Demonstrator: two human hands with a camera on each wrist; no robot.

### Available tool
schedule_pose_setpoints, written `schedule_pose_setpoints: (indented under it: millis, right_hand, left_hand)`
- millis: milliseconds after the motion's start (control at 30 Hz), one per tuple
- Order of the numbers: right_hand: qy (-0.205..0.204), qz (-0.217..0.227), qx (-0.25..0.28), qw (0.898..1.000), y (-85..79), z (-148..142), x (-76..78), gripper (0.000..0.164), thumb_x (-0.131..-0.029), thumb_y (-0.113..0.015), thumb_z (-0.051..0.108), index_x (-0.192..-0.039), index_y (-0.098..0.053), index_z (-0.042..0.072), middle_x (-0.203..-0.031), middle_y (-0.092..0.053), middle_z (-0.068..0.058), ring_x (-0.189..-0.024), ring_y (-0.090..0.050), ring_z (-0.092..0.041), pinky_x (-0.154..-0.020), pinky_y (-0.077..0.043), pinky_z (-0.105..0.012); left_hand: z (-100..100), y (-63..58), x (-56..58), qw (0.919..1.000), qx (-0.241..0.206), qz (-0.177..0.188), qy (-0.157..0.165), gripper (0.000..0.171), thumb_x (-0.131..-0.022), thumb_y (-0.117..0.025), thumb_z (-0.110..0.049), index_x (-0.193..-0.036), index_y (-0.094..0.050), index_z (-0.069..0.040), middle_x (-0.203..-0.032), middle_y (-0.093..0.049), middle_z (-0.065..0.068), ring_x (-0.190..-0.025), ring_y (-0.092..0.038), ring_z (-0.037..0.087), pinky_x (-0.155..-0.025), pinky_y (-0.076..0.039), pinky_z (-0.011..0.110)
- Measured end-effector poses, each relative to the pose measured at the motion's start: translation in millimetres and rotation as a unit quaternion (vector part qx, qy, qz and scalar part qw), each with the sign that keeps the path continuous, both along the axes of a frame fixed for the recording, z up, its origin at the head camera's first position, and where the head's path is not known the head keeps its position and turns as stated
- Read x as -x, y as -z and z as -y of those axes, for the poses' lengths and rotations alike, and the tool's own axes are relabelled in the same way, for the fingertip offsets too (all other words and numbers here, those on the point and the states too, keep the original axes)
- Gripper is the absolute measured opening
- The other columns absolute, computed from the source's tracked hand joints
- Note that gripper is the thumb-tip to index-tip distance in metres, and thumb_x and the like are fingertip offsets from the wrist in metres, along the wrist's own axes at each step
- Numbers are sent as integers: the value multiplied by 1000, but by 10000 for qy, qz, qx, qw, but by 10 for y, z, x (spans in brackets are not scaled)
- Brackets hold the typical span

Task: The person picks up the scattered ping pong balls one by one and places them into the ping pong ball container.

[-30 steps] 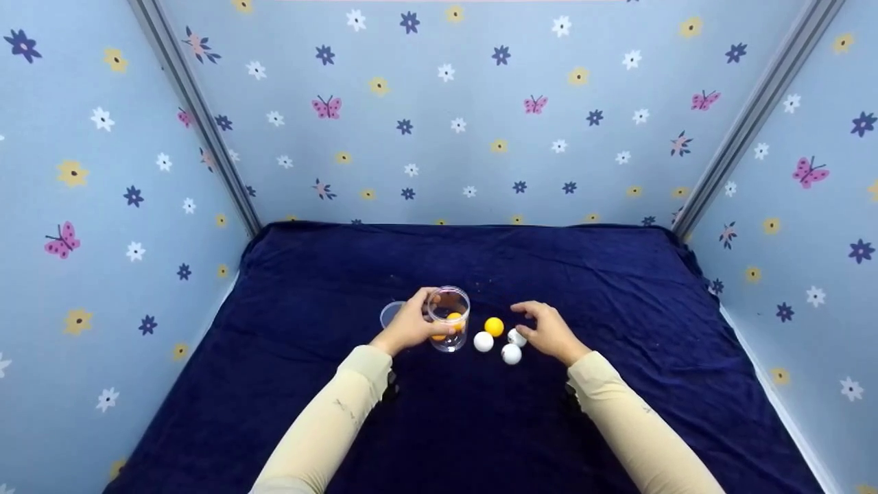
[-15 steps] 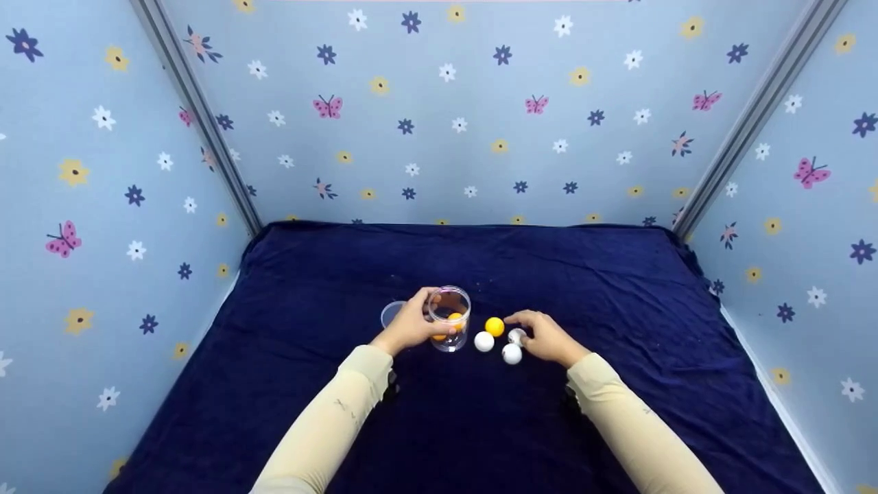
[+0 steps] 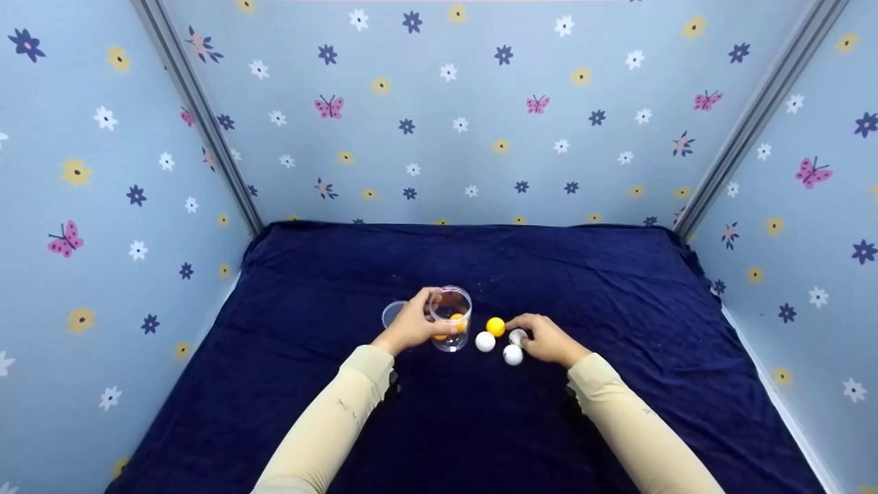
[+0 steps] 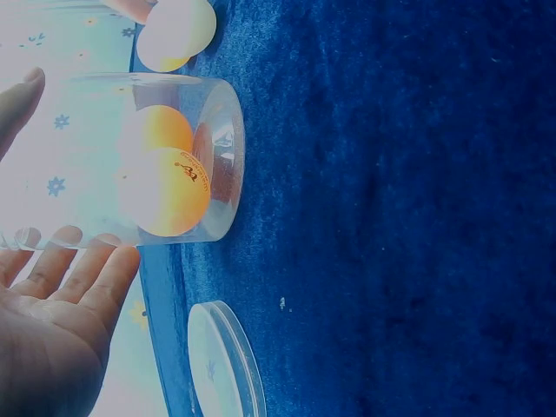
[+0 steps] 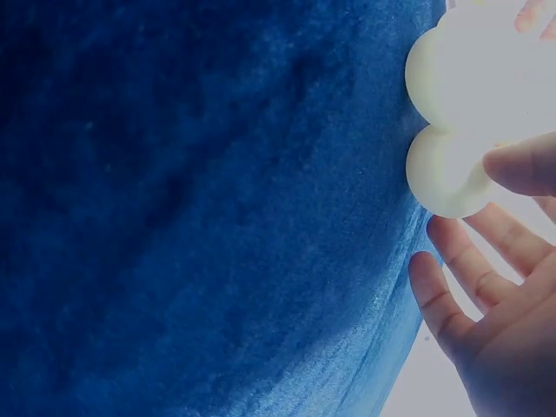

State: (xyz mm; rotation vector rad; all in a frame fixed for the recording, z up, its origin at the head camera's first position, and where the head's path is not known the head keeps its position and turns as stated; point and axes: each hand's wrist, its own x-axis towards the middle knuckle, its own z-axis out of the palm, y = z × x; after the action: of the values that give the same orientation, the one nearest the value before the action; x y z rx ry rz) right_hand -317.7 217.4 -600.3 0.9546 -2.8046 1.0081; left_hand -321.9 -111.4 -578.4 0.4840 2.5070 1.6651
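My left hand (image 3: 413,322) grips a clear plastic jar (image 4: 228,165) standing upright on the cloth, its mouth uncovered. Thumb and fingers lie on opposite sides of the wall. Two orange ping-pong balls (image 4: 178,193) rest at the jar's bottom. On the right, my right hand (image 3: 549,339) pinches a white ping-pong ball (image 5: 443,178) between thumb and fingers, low at the cloth. Two other white balls, one nearer the person (image 3: 512,355) and one towards the jar (image 3: 485,342), lie beside it. A loose orange ball (image 3: 495,326) sits just behind them, close to the right fingertips.
A clear round lid (image 4: 228,360) lies on the cloth to the left of the jar, partly behind the left hand in the head view. Dark blue cloth (image 3: 453,425) covers the table. Flower-patterned walls (image 3: 439,103) enclose it at the back and both sides.
My right hand has come down and slightly left onto the white ball, its fingers drawing in around it. The left hand and the jar have stayed in place.
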Motion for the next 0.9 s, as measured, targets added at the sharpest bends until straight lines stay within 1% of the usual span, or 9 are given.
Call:
schedule_pose_setpoints:
  millis: [200,367,567,700,800,900]
  right_hand:
    - [90,142,-51,9998,-2,0,-17,35,-86,-65,-8,-119,-79,-5,-119,-80,-20,-115,-73,-42,-103,-57,-59]
    - [124,233,-151,9995,-27,7,-22,34,-87,-65,-7,-118,-78,-5,-119,-79,-21,-115,-73,-42,-103,-57,-59]
    - [219,102,-161,9996,-45,34,10,33,-90,-64,-7,-120,-77,-6,-118,-79,-23,-113,-73,-42,-101,-58,-59]
    - [447,-18,6,9990,-55,59,29,31,-92,-64,-7,-121,-76,-8,-120,-78,-24,-115,-72,-44,-103,-57,-60]
    - [635,-101,247,9976,-70,83,37,31,-93,-65,-7,-123,-75,-8,-121,-77,-24,-118,-71,-44,-105,-55,-60]
    - [765,-225,489,9956,-90,121,44,32,-95,-67,-6,-126,-74,-8,-122,-77,-24,-117,-71,-43,-104,-56,-59]
  left_hand:
    - [0,-8,-12,10000,-45,54,27,82,-81,-94,-13,-149,-52,3,-145,-62,27,-131,-60,43,-109,-55,51]
    - [0,-17,-13,9999,-14,101,29,84,-82,-95,-13,-151,-50,2,-148,-61,26,-134,-60,41,-110,-55,51]
    - [3,-12,-9,9999,-88,84,53,80,-83,-94,-13,-150,-52,0,-148,-61,25,-133,-61,40,-109,-56,51]
    - [1,-12,-16,9998,-161,128,80,80,-83,-94,-13,-149,-52,1,-148,-61,26,-134,-61,39,-110,-56,52]
    - [0,-12,-17,9998,-160,132,65,80,-82,-94,-13,-149,-53,0,-147,-62,25,-134,-61,39,-110,-56,52]
    - [4,-12,-15,9998,-131,111,45,81,-81,-95,-13,-149,-53,0,-146,-63,25,-132,-63,39,-109,-56,51]
